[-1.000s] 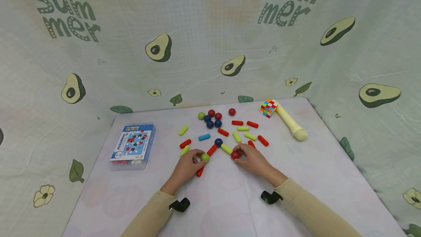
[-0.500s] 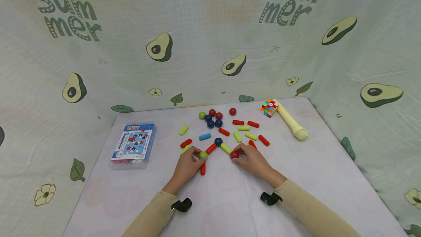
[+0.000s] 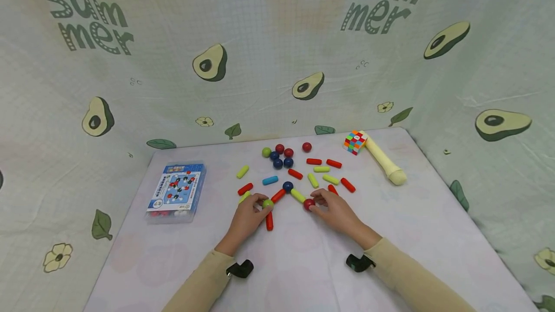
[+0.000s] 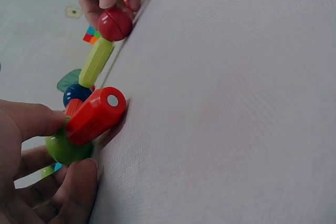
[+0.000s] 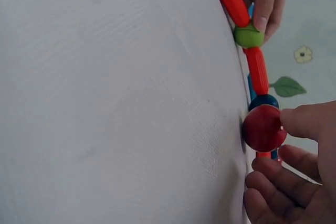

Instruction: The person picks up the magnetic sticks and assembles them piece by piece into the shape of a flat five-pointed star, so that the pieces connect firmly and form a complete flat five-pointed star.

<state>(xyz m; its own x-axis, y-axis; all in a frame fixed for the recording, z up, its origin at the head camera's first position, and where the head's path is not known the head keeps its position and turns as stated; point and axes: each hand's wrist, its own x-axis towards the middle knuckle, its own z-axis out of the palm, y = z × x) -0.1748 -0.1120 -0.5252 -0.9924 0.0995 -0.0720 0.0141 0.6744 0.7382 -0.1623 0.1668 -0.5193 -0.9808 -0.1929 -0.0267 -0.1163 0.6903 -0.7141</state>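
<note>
Two tan sleeves with black wrist cameras are reaching in from the bottom edge. Above them, near centre, a short red rod is pointing down the frame, its far end touching a green ball. The left hand is pinching that ball between thumb and fingers. Right of centre, the right hand is touching a red ball with its thumb, fingers curving alongside; cannot tell whether they are clamping it. Beyond, a second red rod and a yellow-green rod are running up from these balls, meeting at a dark blue ball. Loose rods are lying on both sides. A boxed set is lying at left. Higher, a ball cluster is sitting at upper centre; a puzzle cube and pale yellow stick are lying side by side at upper right. Printed cloth is hanging behind.
</note>
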